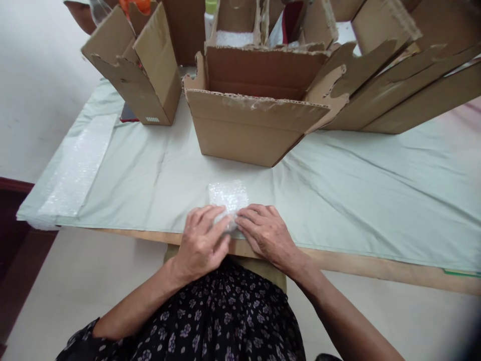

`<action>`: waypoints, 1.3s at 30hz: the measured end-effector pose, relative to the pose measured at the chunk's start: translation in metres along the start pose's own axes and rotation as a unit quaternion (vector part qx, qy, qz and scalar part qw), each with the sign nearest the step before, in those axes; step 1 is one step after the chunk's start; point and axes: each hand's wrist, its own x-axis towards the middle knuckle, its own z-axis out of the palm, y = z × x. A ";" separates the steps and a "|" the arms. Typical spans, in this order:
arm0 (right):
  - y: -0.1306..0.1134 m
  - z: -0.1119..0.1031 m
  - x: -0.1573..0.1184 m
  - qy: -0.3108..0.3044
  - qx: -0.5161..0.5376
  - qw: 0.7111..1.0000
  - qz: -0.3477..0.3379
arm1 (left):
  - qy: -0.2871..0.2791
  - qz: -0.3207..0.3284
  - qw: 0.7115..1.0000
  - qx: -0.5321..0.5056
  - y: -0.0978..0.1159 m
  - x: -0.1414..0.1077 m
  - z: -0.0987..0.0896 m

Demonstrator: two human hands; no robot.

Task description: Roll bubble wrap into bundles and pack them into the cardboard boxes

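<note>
A small piece of clear bubble wrap (pixel 230 193) lies at the table's front edge, its near end bunched or rolled. My left hand (pixel 203 241) grips its left side with the fingers curled over it. On the right side, my right hand (pixel 265 231) presses its bent fingertips against the same wrap. Whether anything is inside the wrap cannot be made out. Just beyond the wrap stands an open cardboard box (pixel 244 131).
A long strip of bubble wrap (pixel 80 163) lies on the table's left end. A narrow open box (pixel 150 87) stands at the back left, a dark red flat object (pixel 128 114) beside it. More open cardboard boxes (pixel 379 100) crowd the back right. Pale green cloth (pixel 361 200) covers the table.
</note>
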 end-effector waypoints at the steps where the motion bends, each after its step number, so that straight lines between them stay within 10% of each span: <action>1: -0.001 -0.002 0.001 -0.009 0.014 1.000 -0.003 | -0.020 0.016 1.000 -0.010 0.003 -0.001 -0.001; 19: 0.016 0.003 0.019 -0.027 0.231 0.953 0.196 | -0.046 -0.091 0.992 -0.076 -0.036 0.020 0.012; 24: 0.010 0.008 0.012 0.086 0.040 0.987 0.130 | -0.065 -0.151 0.985 -0.053 -0.044 0.031 0.021; 29: 0.008 0.009 0.017 0.004 0.004 0.998 0.056 | -0.024 -0.187 0.980 -0.067 -0.041 0.030 0.024; 34: 0.014 0.009 0.025 0.059 0.108 0.980 0.156 | 0.054 -0.320 0.911 -0.255 -0.029 0.015 0.011; 39: 0.000 0.003 0.025 0.073 0.244 0.946 0.201 | 0.001 -0.386 0.801 -0.457 -0.018 0.007 0.017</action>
